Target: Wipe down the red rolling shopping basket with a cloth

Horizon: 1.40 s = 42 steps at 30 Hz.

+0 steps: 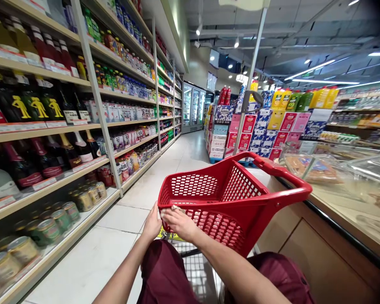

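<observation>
A red plastic shopping cart (256, 211) with a perforated basket stands sideways right before my knees. At the front corner of its basket, my left hand (152, 222) is closed around the outer edge, its fingertips partly hidden. My right hand (180, 221) lies close beside it, fingers together against the near side just under the rim. A small pale spot shows at the right fingers, too small to name. Beneath the basket a yellow label (174, 234) is partly covered by my arm and knee.
Drink shelves (114, 122) run along the left, with bottles above and cans (52, 230) low down. Stacked drink cartons (250, 131) stand beyond the cart beside a metal pole (252, 63). A display counter (323, 249) with clear covers borders the right. Glass-door coolers (193, 105) stand far back.
</observation>
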{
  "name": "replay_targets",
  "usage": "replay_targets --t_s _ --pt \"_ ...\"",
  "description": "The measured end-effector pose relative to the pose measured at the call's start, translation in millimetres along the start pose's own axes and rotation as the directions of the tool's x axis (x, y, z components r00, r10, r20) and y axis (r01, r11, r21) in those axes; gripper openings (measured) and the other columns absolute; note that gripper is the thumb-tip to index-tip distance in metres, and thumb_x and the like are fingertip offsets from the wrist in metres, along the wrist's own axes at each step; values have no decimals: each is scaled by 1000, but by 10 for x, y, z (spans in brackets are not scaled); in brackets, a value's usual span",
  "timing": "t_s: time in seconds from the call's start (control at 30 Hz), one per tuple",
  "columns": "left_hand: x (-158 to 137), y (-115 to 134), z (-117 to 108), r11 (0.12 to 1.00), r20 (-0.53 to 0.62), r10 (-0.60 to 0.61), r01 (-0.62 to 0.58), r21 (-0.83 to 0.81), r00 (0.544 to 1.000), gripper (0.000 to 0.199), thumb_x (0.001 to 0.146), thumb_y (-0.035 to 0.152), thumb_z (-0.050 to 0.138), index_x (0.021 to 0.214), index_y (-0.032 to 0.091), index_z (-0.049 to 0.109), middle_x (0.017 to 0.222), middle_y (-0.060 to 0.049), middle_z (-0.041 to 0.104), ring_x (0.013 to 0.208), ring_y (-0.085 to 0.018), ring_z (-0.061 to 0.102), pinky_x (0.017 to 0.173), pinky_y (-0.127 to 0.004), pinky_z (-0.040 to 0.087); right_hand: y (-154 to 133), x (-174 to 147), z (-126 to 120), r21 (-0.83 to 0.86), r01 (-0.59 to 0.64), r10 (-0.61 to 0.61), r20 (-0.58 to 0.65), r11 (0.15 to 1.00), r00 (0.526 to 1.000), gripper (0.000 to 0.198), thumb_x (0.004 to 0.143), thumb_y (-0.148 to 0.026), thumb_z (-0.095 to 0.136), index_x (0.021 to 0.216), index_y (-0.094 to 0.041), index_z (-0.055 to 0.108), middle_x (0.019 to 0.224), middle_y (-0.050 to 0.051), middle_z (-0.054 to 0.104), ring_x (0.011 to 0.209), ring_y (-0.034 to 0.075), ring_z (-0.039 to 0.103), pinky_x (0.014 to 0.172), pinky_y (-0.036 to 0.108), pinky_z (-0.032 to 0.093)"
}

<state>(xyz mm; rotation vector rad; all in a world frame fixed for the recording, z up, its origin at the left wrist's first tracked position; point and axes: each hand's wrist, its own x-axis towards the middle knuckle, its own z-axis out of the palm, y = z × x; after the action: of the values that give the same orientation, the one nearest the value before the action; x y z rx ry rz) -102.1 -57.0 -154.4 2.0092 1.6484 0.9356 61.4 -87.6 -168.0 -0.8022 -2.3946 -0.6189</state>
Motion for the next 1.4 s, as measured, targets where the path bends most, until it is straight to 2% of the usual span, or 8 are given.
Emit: replay_targets --t_s 0.13,0.27,0.6,0.7,0.9,1.07,1.27,1.4 --pt "-21 16 50 1000 -36 6 -7 -19 999 72 60 2 37 131 12 27 136 -12 37 125 -19 34 104 -35 30 -52 -355 19 14 -24 23 71 1000 997 23 88 -18 41 97 -20 63 99 2 63 92 14 55 88 29 42" --pt "-41 33 199 999 -195 40 -46 -23 980 71 61 3 38 131 12 29 133 -13 41 124 -20 36 104 -39 30 137 -260 -281 -39 -220 214 -125 975 969 25 89 -19 40 105 -18 59 106 6 60 96 16 51 84 32 43" --pt "-114 353 431 935 -436 353 -320 151 828 66 69 7 36 134 11 24 136 -15 35 128 -25 27 105 -47 27 151 -769 -469 -93 -319 302 -165 943 939 23 88 -20 42 100 -19 61 100 5 59 87 17 50 77 30 43" --pt "-128 543 494 886 -417 463 -414 208 782 68 70 6 35 136 13 18 137 -14 33 129 -25 26 105 -48 27 310 -721 -613 -124 -415 378 -246 901 893 27 88 -19 41 111 -19 56 110 8 55 97 19 46 81 35 41" --pt "-217 822 637 780 -299 624 -553 293 722 70 71 4 33 137 16 12 138 -13 33 130 -24 24 103 -48 28 295 -1019 -669 -145 -353 333 -147 924 931 19 86 -22 47 95 -19 63 90 6 60 89 18 49 77 31 43" --pt "-244 1022 747 761 -255 645 -577 296 720 70 72 4 34 137 16 11 138 -13 32 130 -24 22 104 -49 26 439 -1051 -971 -156 -486 420 -323 860 848 24 87 -19 46 106 -21 59 102 7 59 94 18 48 80 33 42" --pt "-298 1286 933 693 -90 701 -646 320 707 72 69 1 33 137 14 14 139 -12 31 131 -22 21 104 -48 26 507 -1260 -1112 -157 -477 422 -287 865 860 22 87 -20 44 100 -21 62 99 6 60 96 18 49 77 31 44" --pt "-335 1397 1062 679 -58 709 -658 324 703 71 68 0 33 136 13 17 139 -13 32 131 -22 21 104 -48 27 596 -1350 -1295 -156 -564 451 -448 811 772 25 87 -18 44 106 -22 60 105 7 57 102 19 47 85 35 41"
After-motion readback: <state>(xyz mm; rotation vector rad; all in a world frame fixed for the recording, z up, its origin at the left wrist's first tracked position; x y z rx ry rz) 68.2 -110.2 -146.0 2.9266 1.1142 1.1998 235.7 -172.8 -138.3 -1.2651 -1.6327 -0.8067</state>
